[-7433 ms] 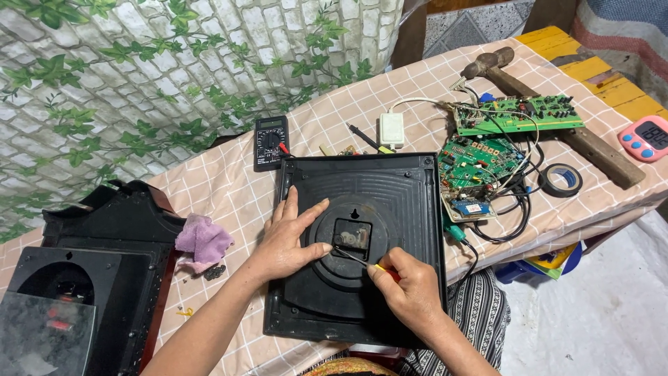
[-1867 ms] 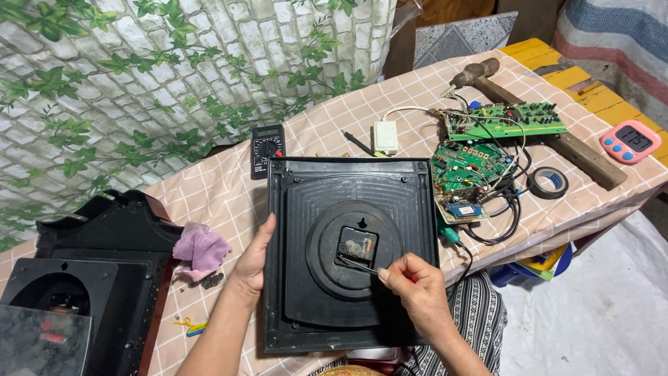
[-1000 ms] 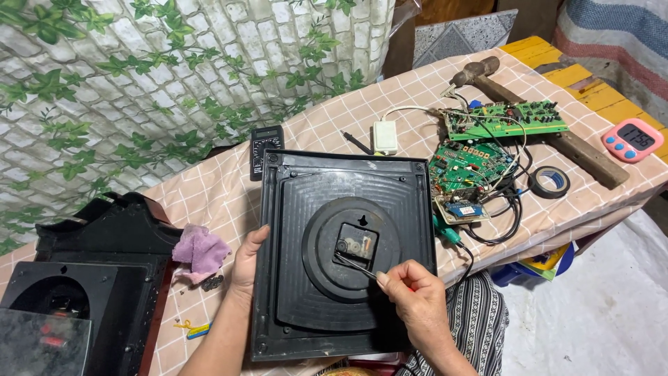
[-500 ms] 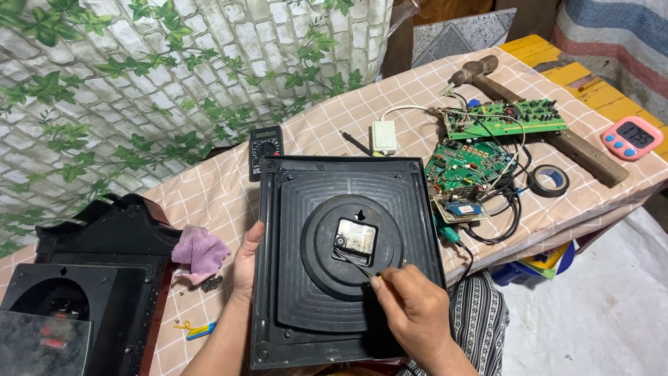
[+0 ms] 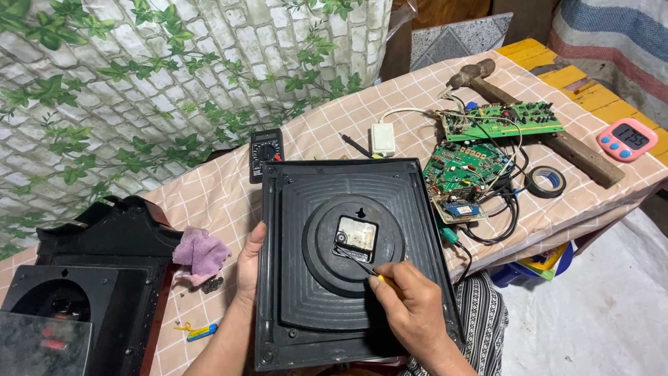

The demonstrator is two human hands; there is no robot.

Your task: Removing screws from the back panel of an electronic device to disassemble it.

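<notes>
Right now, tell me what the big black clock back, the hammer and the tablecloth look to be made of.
Clock back: apparently moulded plastic, matte black, with stepped ridges and screw holes. Hammer: handle looks like bare brown wood; head looks like dull, worn metal. Tablecloth: probably woven fabric or soft vinyl, pink checked, draping over the edge.

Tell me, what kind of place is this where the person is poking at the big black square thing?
Probably a home repair bench for electronics. On the checked tablecloth lie bare green circuit boards with loose wires, a multimeter, a hammer and a roll of black tape.
</notes>
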